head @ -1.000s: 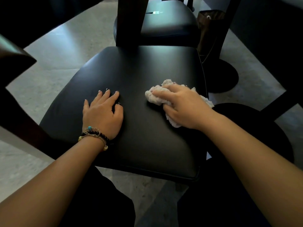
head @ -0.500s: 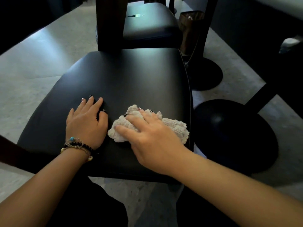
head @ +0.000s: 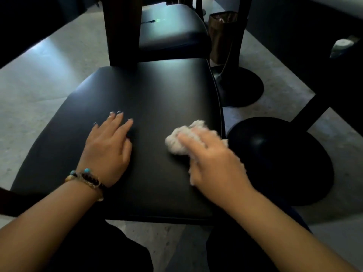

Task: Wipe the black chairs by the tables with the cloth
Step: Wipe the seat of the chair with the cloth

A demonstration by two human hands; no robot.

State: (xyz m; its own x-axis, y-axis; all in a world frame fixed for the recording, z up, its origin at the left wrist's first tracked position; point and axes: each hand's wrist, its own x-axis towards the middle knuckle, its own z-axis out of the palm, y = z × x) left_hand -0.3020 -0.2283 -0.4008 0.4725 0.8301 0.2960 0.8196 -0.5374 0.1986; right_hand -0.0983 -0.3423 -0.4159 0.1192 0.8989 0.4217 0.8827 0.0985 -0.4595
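Wiping step: cloth [head: 183,141], bunched, is held in the grip of the right hand [head: 214,163] near the right edge of the chair seat [head: 157,95]. Left hand [head: 108,146] is laid flat, fingers straight. Overlapping strokes to every edge are advised.

Floor [head: 41,79]: pale speckled stone, lit from upper left, otherwise dim. Two round black pedestal bases stand right: near base [head: 284,163] and far base [head: 243,89]. A brown bin [head: 222,36] stands by the far post. Dark worktop edge [head: 334,4] upper right.
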